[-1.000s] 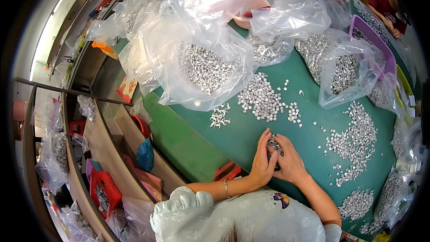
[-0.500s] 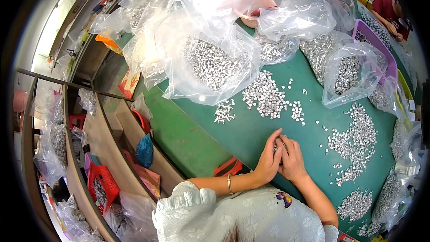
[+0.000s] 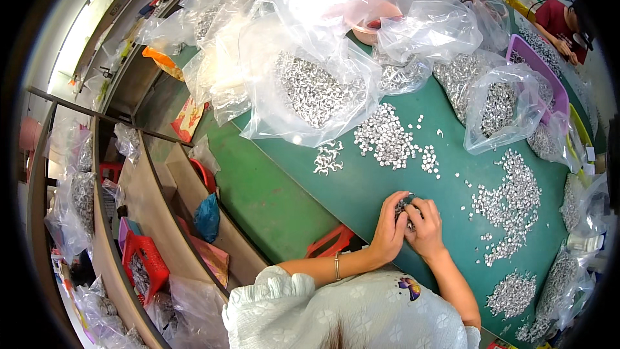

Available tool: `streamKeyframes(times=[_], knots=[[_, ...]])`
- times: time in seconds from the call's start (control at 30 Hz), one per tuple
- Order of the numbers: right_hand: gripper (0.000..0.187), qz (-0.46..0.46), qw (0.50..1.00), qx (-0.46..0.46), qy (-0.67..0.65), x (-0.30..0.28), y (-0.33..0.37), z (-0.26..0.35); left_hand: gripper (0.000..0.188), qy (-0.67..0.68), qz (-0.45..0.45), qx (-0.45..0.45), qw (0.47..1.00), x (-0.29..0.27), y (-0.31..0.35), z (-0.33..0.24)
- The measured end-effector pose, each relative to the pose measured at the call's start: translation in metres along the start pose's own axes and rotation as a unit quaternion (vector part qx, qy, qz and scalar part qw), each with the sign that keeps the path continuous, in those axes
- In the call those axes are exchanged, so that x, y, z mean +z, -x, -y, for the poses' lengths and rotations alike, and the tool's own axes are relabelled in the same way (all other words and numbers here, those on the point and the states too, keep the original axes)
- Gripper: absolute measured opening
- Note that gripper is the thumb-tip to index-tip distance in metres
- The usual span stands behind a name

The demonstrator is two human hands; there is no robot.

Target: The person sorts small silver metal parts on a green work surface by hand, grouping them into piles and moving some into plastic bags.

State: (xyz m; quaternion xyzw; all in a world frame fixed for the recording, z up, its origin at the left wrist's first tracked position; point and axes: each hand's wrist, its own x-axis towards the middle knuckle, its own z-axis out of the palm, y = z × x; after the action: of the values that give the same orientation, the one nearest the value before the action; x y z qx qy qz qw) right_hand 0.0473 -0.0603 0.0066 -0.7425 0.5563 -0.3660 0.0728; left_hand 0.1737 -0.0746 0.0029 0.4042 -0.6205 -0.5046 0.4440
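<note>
Workshop, by its green worktable (image 3: 361, 197), heaped metal parts (image 3: 510, 203) and clear bags (image 3: 316, 90).

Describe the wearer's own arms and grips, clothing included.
The left grip and right grip are ungloved. The left forearm and right forearm are bare, apart from a thin, metallic-looking bracelet on the left. The pale left sleeve ends in ruffles; only a little of the matching right sleeve shows.
</note>
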Motion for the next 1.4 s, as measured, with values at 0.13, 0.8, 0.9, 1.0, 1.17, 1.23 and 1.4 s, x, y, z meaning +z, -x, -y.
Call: streamKeyframes(times=[0.13, 0.8, 0.9, 1.0, 1.17, 1.23, 1.4], knots=[[0.039, -0.009, 0.999, 0.021, -0.047, -0.004, 0.003, -0.004, 0.037, 0.020, -0.003, -0.016, 1.000, -0.005, 0.001, -0.003], [0.016, -0.163, 0.791, 0.322, -0.493, -0.013, 0.006, -0.017, 0.017, -0.482, -0.116, 0.098, 0.863, -0.176, -0.161, -0.037], [0.017, -0.164, 0.780, 0.327, -0.507, -0.011, 0.006, -0.017, 0.010, -0.533, -0.076, 0.058, 0.841, -0.200, -0.188, -0.011], [0.018, -0.164, 0.774, 0.334, -0.512, -0.012, 0.008, -0.017, 0.014, -0.559, -0.047, 0.026, 0.828, -0.194, -0.198, -0.015], [0.020, -0.157, 0.770, 0.334, -0.521, -0.013, 0.010, -0.017, 0.019, -0.527, -0.056, -0.022, 0.848, -0.185, -0.204, -0.011], [0.020, -0.158, 0.763, 0.334, -0.530, -0.013, 0.009, -0.015, 0.017, -0.498, -0.045, -0.050, 0.865, -0.188, -0.208, -0.011], [0.020, -0.158, 0.746, 0.336, -0.554, -0.014, 0.008, -0.010, 0.010, -0.420, -0.077, -0.021, 0.904, -0.190, -0.203, -0.011]])
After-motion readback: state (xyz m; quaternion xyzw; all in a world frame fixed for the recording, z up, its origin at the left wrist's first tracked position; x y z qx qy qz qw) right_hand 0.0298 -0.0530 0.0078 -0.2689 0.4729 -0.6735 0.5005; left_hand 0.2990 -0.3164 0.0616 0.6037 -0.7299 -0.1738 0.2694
